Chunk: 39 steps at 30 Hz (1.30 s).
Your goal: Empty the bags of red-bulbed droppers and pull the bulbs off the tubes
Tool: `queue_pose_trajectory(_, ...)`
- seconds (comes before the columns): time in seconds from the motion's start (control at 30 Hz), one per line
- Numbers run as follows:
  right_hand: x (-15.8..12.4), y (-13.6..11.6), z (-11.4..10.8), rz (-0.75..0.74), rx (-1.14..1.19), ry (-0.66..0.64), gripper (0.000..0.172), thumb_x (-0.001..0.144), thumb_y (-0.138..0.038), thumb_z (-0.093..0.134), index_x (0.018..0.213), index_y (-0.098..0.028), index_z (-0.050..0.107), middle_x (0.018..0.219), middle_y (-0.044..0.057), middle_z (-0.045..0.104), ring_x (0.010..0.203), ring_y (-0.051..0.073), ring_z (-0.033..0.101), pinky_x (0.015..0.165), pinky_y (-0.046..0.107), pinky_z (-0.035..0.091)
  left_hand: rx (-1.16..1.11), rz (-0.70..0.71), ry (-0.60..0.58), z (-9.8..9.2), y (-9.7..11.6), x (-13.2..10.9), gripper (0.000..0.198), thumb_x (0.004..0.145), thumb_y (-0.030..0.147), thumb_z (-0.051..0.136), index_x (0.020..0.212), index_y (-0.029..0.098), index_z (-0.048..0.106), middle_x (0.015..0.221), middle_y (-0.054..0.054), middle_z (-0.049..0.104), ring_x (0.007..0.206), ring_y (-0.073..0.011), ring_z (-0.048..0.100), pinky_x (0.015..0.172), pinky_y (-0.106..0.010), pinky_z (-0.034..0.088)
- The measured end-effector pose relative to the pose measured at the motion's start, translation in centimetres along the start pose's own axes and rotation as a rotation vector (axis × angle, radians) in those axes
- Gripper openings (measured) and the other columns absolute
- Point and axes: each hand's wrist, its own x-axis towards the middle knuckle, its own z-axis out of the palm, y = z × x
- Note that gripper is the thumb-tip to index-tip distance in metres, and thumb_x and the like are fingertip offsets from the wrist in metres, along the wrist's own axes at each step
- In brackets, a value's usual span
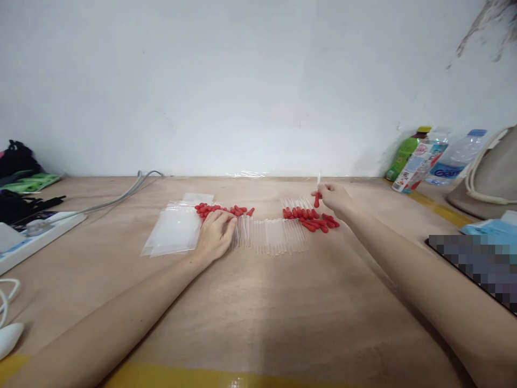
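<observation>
My right hand (pixel 329 195) pinches a glass dropper (pixel 317 200), its red bulb down and its clear tube pointing up. Below it lie a row of droppers with red bulbs (pixel 299 213) and a loose cluster of red bulbs (pixel 321 223). My left hand (pixel 218 229) rests with bent fingers at the left end of a row of clear glass tubes (pixel 274 236), beside a pile of red bulbs (pixel 238 210). Whatever its fingertips hold, if anything, is too small to make out. Clear plastic bags (pixel 172 231) lie left of that hand.
Bottles (pixel 452 161) and a carton (pixel 420 166) stand at the back right, near a grey bag (pixel 493 167). A dark pixelated object (pixel 476 264) lies at the right edge. On the left are a power strip (pixel 44 231), a cable (pixel 117 199) and black items (pixel 20 207).
</observation>
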Motion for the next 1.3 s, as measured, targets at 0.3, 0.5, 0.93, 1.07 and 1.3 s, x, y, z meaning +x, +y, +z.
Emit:
queue_pose_trajectory(0.3,-10.7,-0.3,3.1,-0.996,-0.186,0.120,0.016,0.085,-0.024,0.048,0.095,-0.018,0.060,0.078,0.004,0.063,0.076,0.017,0.052,0.072,0.033,0.035,0.056,0.352,0.083,-0.3,1.6,-0.5,0.038,0.084,0.023,0.049,0.121,0.017,0.046,0.118,-0.010,0.053,0.111,-0.0222,0.046,0.097,-0.041,0.036)
queue_pose_trajectory(0.5,-11.7,-0.1,4.1,-1.171,-0.193,0.151,0.013,0.084,-0.021,0.051,0.089,-0.018,0.063,0.072,0.002,0.061,0.071,0.014,0.046,0.069,0.031,0.031,0.040,0.613,0.015,0.3,3.4,-0.9,0.027,0.082,0.025,0.055,0.109,0.021,0.058,0.115,-0.009,0.058,0.112,-0.0239,0.049,0.094,-0.043,0.040)
queue_pose_trajectory(0.93,-11.8,-0.9,4.0,-1.176,-0.278,0.080,0.015,0.084,-0.026,0.051,0.089,-0.020,0.064,0.088,0.003,0.068,0.087,0.018,0.054,0.086,0.038,0.035,-0.027,0.654,0.013,1.2,4.0,-1.1,0.020,0.084,0.017,0.050,0.102,0.015,0.058,0.098,-0.008,0.067,0.096,-0.0191,0.061,0.087,-0.038,0.050)
queue_pose_trajectory(1.07,-11.7,-0.8,3.6,-1.254,-0.290,0.087,0.013,0.083,-0.023,0.053,0.088,-0.020,0.065,0.092,0.002,0.069,0.092,0.019,0.056,0.088,0.040,0.038,-0.032,0.716,0.007,1.2,4.1,-1.1,0.018,0.084,0.013,0.048,0.099,0.010,0.058,0.100,-0.012,0.066,0.102,-0.0198,0.059,0.091,-0.035,0.049)
queue_pose_trajectory(1.3,-11.4,-0.1,3.9,-1.345,-0.277,0.074,0.019,0.084,-0.018,0.050,0.098,-0.014,0.063,0.095,0.007,0.068,0.094,0.019,0.059,0.079,0.033,0.052,-0.087,0.714,-0.028,1.2,4.0,-1.2,0.018,0.086,0.013,0.045,0.098,0.012,0.057,0.099,-0.010,0.066,0.103,-0.0178,0.059,0.091,-0.035,0.050)
